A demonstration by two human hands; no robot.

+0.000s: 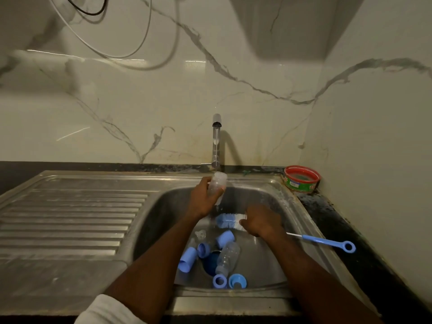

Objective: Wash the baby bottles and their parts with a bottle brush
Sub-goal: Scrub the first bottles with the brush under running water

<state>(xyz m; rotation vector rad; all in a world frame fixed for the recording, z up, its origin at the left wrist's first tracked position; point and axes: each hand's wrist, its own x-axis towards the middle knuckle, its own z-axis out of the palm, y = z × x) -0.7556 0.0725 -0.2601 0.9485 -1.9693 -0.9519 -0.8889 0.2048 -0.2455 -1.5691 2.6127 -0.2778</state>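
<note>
Nearest, at 7 o'clock, a white sleeve [102, 309] edges the left forearm above the steel sink [301, 232], whose ribbed drainboard [70, 213] runs off toward 9 o'clock, set into a dark counter [364, 260]. On the basin floor at 6 o'clock lie the loose parts: two blue collar rings [219, 281], blue caps [188, 259], a clear teat [200, 235] and a clear bottle [228, 257] on its side over the blue drain strainer [211, 263]. Just above them the right hand [261, 222] grasps the bottle brush [230, 220] at the base of its blue and white bristle head, which points toward 9 o'clock; the blue handle with its ring end sticks out over the sink rim toward 3 o'clock. Farther in, near centre, the left hand [203, 197] is curled round a second clear bottle [217, 185], held tilted under the chrome tap [216, 141]. At 2 o'clock, in the counter's corner, sits a red-rimmed tub [302, 179]. Beyond rises a glossy marble-veined wall [140, 101], with thin cables [131, 43] looping across it at 11 o'clock and a pale boxed shape [292, 26] at 1 o'clock
</note>
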